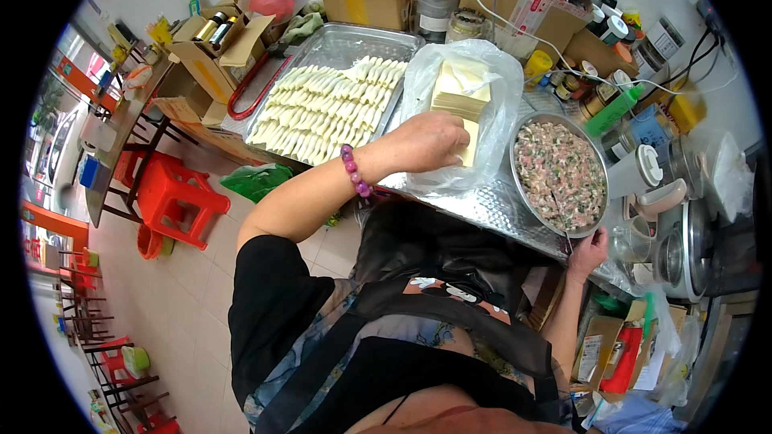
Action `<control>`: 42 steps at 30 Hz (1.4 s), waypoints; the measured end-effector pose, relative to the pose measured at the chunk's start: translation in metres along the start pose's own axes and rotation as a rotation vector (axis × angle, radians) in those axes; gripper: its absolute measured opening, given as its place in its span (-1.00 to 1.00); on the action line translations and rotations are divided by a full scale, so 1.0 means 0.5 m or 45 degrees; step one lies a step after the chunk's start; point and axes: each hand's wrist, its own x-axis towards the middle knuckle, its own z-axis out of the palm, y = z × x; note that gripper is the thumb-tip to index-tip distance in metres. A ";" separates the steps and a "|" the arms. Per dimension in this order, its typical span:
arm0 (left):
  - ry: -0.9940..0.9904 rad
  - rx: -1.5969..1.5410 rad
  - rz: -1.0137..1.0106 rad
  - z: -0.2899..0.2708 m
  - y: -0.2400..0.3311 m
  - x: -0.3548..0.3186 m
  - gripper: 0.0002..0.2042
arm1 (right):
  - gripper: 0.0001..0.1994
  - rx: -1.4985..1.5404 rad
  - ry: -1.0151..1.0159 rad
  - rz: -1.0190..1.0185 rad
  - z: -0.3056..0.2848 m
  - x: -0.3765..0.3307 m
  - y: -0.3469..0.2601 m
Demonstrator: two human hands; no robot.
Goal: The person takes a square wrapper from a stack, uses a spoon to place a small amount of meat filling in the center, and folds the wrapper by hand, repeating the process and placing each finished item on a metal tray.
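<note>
My left hand (pixel 437 142), a beaded bracelet on its wrist, reaches across with fingers curled together at the edge of a yellowish square wonton wrapper (pixel 469 145). Just beyond it a thick stack of wrappers (pixel 460 95) lies on a clear plastic bag (pixel 418 72). My right hand (pixel 589 255) is closed around a thin stick (pixel 568 239) at the near rim of a round metal bowl (pixel 517 162). Minced meat filling with green bits (pixel 560 173) fills this bowl. Folded wontons (pixel 326 104) lie in rows in a metal tray (pixel 354 38) to the left.
Cardboard boxes (pixel 366 8) and lidded tubs (pixel 437 4) stand behind the metal worktop (pixel 474 205). Jars, a green bottle (pixel 615 112) and a white cable crowd the right side. Red stools (pixel 173 201) stand on the tiled floor at left, near an open carton (pixel 209 60).
</note>
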 end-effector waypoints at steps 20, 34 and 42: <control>0.588 -1.551 -0.581 -0.014 -0.052 -0.021 -0.84 | -0.77 -0.152 -0.173 -0.438 -0.068 -0.078 -0.134; -0.190 -2.758 -0.740 0.230 0.191 -0.058 -0.73 | -0.83 -0.271 -0.587 -0.751 -0.012 0.029 -0.276; 0.304 -2.848 -1.079 0.259 0.197 -0.024 -0.64 | -0.90 -0.051 -0.421 -0.633 -0.005 0.047 -0.281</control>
